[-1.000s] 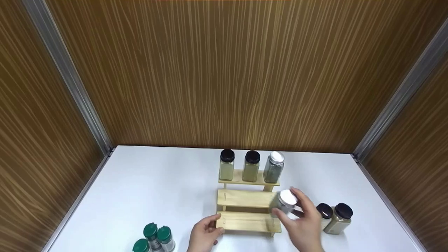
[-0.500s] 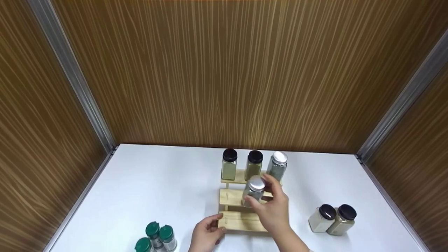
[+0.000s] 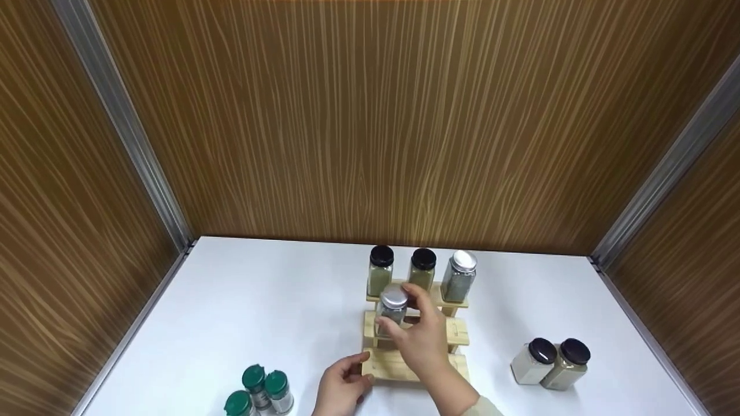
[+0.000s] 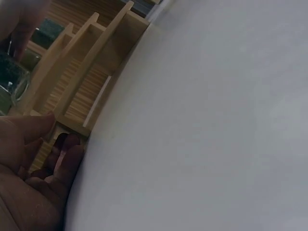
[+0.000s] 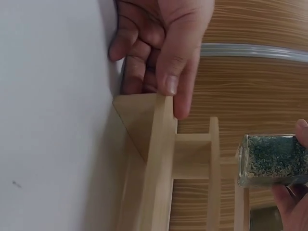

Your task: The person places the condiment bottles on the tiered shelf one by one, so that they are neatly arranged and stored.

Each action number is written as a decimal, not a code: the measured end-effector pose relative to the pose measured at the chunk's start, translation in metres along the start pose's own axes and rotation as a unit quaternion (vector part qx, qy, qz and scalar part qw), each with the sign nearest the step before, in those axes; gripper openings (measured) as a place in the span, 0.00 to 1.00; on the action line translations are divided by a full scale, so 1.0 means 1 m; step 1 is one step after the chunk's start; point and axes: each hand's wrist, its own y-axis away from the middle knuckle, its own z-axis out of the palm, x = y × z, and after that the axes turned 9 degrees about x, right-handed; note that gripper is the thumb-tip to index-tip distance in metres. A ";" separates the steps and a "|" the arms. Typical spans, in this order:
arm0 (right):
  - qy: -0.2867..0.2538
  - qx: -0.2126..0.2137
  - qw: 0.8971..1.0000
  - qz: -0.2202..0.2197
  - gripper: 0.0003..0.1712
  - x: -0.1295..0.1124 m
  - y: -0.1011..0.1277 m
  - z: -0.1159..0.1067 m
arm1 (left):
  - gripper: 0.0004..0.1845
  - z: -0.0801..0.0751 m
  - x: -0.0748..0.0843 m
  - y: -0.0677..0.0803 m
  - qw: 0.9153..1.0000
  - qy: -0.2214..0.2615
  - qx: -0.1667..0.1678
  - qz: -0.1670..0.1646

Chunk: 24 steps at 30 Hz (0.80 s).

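My right hand (image 3: 425, 344) grips a square glass spice jar (image 3: 392, 312) with a silver lid, holding it upright over the left part of the middle shelf. Dark green flakes fill this jar (image 5: 272, 156) in the right wrist view, where its base shows clear of the shelf edges. The three-tier wooden spice rack (image 3: 458, 331) stands on the white table. My left hand (image 3: 341, 384) pinches the left end of its lowest shelf between thumb and fingers. On the top shelf stand two black-lidded jars (image 3: 380, 277) and a silver-lidded jar (image 3: 459, 280).
Two more black-lidded jars (image 3: 532, 365) stand side by side on the table (image 3: 277, 300), right of the rack. Several small green-capped shakers (image 3: 278, 393) cluster at the front left. Wood-grain panels (image 3: 358, 127) enclose the back and sides.
My right hand has carried the silver-lidded jar leftward, from the rack's right end to above the left part of the middle shelf. My left hand has kept its hold on the rack.
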 end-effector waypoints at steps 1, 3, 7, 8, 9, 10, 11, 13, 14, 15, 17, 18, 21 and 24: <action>0.003 -0.002 1.000 -0.003 0.43 0.000 0.000 0.002 | 0.25 0.000 0.000 0.000 1.000 -0.002 0.001 0.001; 0.007 -0.009 1.000 -0.008 0.43 0.001 0.001 0.006 | 0.26 0.000 0.000 0.000 1.000 -0.006 0.001 0.003; 0.016 -0.025 0.999 -0.014 0.41 0.001 0.002 0.011 | 0.26 -0.001 0.001 0.000 1.000 -0.010 -0.002 0.009; 0.018 -0.027 0.999 -0.014 0.41 0.002 0.002 0.012 | 0.26 -0.001 0.001 0.000 1.000 -0.011 -0.004 0.010; 0.021 -0.030 0.999 -0.015 0.41 0.002 0.003 0.013 | 0.26 -0.001 0.001 0.000 1.000 -0.013 -0.005 0.010; 0.023 -0.031 0.999 -0.014 0.40 0.002 0.003 0.013 | 0.26 -0.002 0.001 -0.001 1.000 -0.015 -0.006 0.011; 0.024 -0.032 0.999 -0.013 0.40 0.002 0.003 0.014 | 0.26 -0.002 0.001 -0.001 1.000 -0.016 -0.007 0.011; 0.027 -0.036 0.999 -0.007 0.40 0.002 0.004 0.016 | 0.26 -0.002 0.000 -0.001 1.000 -0.019 -0.007 0.012; 0.029 -0.037 0.999 -0.005 0.40 0.002 0.004 0.017 | 0.25 -0.002 -0.001 -0.001 1.000 -0.020 -0.007 0.014; 0.032 -0.039 0.999 -0.002 0.40 0.002 0.004 0.017 | 0.25 -0.002 -0.001 -0.001 1.000 -0.020 -0.007 0.015; 0.036 -0.042 0.998 0.001 0.39 0.003 0.005 0.018 | 0.26 -0.002 -0.001 -0.001 1.000 -0.015 -0.007 0.016; 0.039 -0.044 0.998 0.001 0.39 0.003 0.005 0.019 | 0.26 -0.001 -0.001 -0.001 1.000 -0.012 -0.007 0.015; 0.049 -0.044 0.998 -0.003 0.40 0.003 0.006 0.020 | 0.26 -0.001 0.000 0.000 1.000 -0.004 -0.008 0.008; 0.054 -0.040 0.998 -0.012 0.41 0.003 0.006 0.022 | 0.27 -0.001 0.000 0.000 1.000 -0.003 -0.008 0.002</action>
